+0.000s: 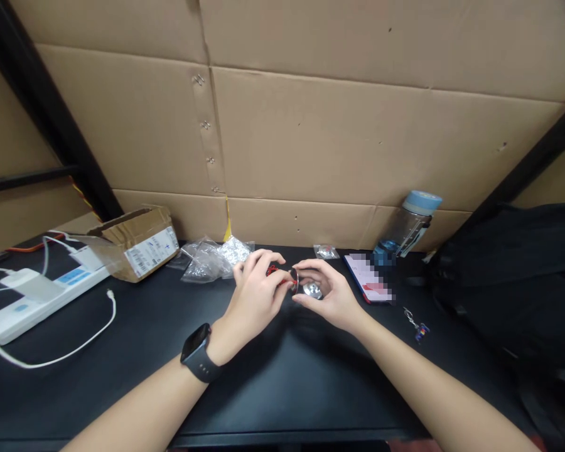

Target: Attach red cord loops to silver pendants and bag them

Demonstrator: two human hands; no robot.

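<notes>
My left hand (pixel 258 285), with a dark watch (pixel 199 351) on its wrist, pinches a thin red cord or wire (pixel 273 269). The red strands run toward a small round piece with a shiny rim (pixel 295 280), seen nearly edge-on. That round piece is held by my right hand (pixel 329 294), its thumb and fingers curved around it. A silver metal disc (pixel 312 289) shows between the right thumb and fingers; whether it is held or lies on the table I cannot tell. Both hands meet above the black table (pixel 273 389), and the fingers partly hide the small pieces.
Crumpled clear plastic bags (pixel 204 258) and an open cardboard box (pixel 144 245) stand at the back left, beside a white power strip (pixel 42 307) with cables. To the right are a small bag (pixel 326 252), a phone (pixel 365 276), a bottle (pixel 407 226), a keychain (pixel 421 331) and a black backpack (pixel 522 282).
</notes>
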